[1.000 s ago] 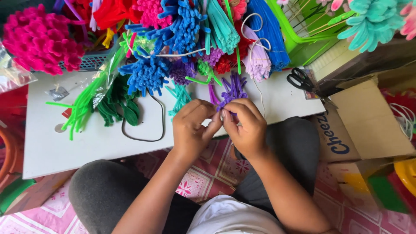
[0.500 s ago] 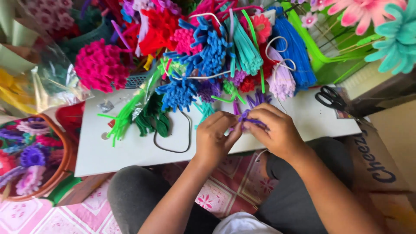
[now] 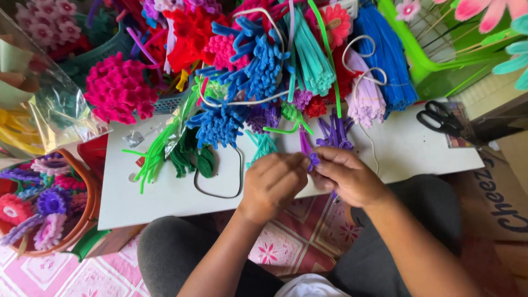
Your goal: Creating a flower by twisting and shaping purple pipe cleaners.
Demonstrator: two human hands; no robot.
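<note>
With both the left hand (image 3: 273, 184) and right hand (image 3: 345, 177) pinching one small purple pipe-cleaner piece (image 3: 313, 160) at the table (image 3: 165, 198) edge, a loosened grip could let its twist spring apart.

Bare white board (image 3: 165, 198) left of hands; pipe-cleaner heap (image 3: 258, 71) blocks far side; scissors (image 3: 440, 118) right.

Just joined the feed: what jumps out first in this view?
The heap of bright pipe cleaners, blue, red, pink and teal, fills the back of the white board. At its front edge the left hand and right hand meet, pinching a small purple piece. Black scissors lie at the right, and a basket of finished flowers sits at the left.
</note>
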